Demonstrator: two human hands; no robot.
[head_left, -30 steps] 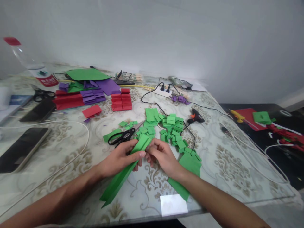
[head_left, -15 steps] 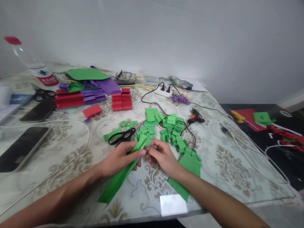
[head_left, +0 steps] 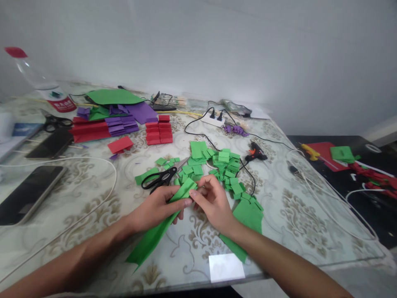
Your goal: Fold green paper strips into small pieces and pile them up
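Observation:
A long green strip of folded paper (head_left: 151,242) slants over the near part of the table. My left hand (head_left: 155,209) grips it close to its upper end, thumb on top and fingers beneath. At that end, my right hand (head_left: 215,205) pinches the paper's edge between thumb and fingers; some of its fingertips are hidden. Black-handled scissors (head_left: 161,178) lie just beyond my left hand, blades pointing away to the right. Small folded green paper pieces (head_left: 232,171) are heaped behind my hands. A larger green sheet (head_left: 248,215) lies partly under my right forearm.
A glue gun (head_left: 256,153) with its cord lies right of the heap. Behind stand a power strip (head_left: 213,120) and red folded papers (head_left: 159,131). On the left are a phone (head_left: 29,194), a white cable and a bottle (head_left: 56,97). A white card (head_left: 226,268) lies by the front edge.
My right thumb and fingers have shifted slightly up onto the strip's end, and the fingers have lifted and curled. The strip has turned a little. My left hand keeps its hold.

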